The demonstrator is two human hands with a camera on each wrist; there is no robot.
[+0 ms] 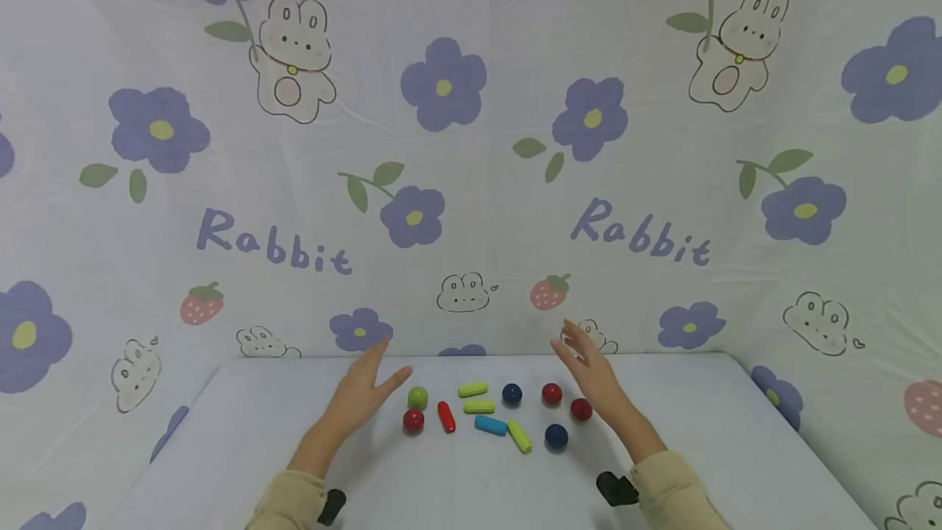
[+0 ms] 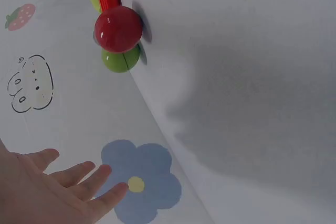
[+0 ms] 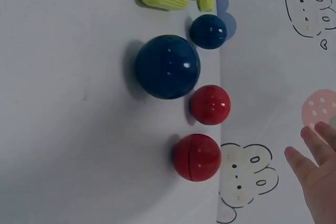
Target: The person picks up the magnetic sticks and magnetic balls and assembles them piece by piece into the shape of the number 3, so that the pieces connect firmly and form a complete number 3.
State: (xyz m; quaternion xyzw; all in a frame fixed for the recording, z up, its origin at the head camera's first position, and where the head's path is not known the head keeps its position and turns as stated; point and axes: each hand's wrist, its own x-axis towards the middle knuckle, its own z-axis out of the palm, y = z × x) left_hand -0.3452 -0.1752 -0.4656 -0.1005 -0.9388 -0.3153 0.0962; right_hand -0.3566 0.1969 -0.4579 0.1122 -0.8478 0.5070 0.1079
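Nearest you, your beige sleeves (image 1: 289, 500) come in from the bottom edge, a black piece (image 1: 616, 489) beside each cuff. Your left hand (image 1: 356, 393) is raised above the table, fingers spread wide, palm bare; your right hand (image 1: 594, 375) likewise, wide and holding nothing. Between them lie balls and short sticks, loosely scattered. Front: a dark blue ball (image 1: 556, 437), right of centre; to its left a slanted yellow-green stick (image 1: 519, 436), with a blue stick (image 1: 491, 425) just beside its upper end. Further left, a red stick (image 1: 446, 416) points toward you, near a glossy red ball (image 1: 414, 420). Right behind that ball sits a green ball (image 1: 418, 397), closest to your left thumb; whether the two touch, you cannot tell. A second red ball (image 1: 581, 409) sits just beside your right wrist, a third red ball (image 1: 552, 393) slightly behind it. Centre rear: a second dark blue ball (image 1: 512, 394) and two more yellow-green sticks (image 1: 479, 406), nearly parallel, lying crosswise. Beyond the white table (image 1: 471, 489) hangs a pale cloth (image 1: 500, 186) printed with purple flowers, rabbits and strawberries.
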